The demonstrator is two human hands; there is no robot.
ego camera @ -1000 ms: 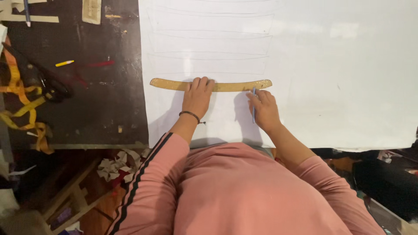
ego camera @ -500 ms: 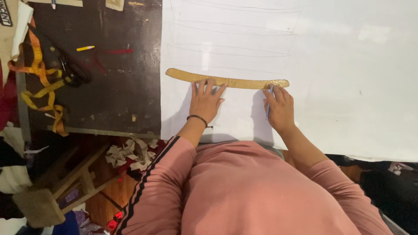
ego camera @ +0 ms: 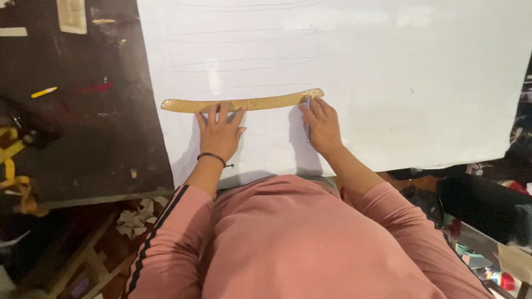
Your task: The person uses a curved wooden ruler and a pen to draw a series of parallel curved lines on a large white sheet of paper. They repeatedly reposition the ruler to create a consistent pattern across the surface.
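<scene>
The curved ruler [ego camera: 242, 103] has shifted left; left hand [ego camera: 219, 132] fingers spread pressing it, right hand [ego camera: 321, 126] fingers pinching a pencil [ego camera: 308, 119].

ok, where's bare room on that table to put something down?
Bare: the white sheet right of the right hand, which holds a blue pencil; also the dark tabletop between sheet and yellow strap. Crowded: the curved wooden ruler under the left hand.
</scene>
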